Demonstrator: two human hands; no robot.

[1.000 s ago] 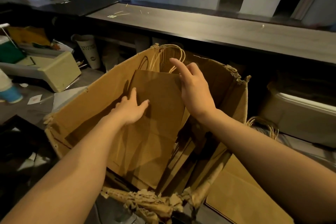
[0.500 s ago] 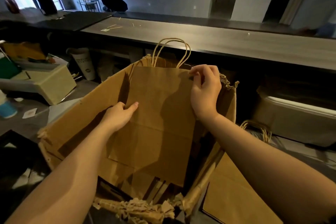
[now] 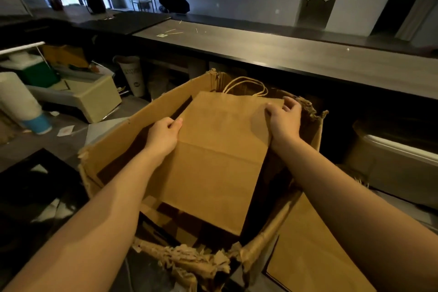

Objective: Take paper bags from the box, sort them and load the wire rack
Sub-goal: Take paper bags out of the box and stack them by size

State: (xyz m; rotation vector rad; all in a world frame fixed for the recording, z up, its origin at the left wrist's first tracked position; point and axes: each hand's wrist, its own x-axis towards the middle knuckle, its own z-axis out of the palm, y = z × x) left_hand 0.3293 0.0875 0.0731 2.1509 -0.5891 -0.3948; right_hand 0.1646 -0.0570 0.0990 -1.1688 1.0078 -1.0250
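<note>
Now: flat paper bag [image 3: 218, 156] leaning half inside the box [image 3: 128, 144], gripped by both hands.
Left hand [image 3: 163, 136] pinches its left edge, right hand [image 3: 283, 121] its top right corner; likely light, floppy, creases easily. Side edges near the top give control; twine handles [image 3: 246, 85] free.

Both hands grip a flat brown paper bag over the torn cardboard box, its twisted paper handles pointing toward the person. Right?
Not quite. The head view shows the left hand and right hand gripping the flat brown paper bag over the torn cardboard box, but its twisted paper handles point away from the person, toward the long dark counter.
</note>
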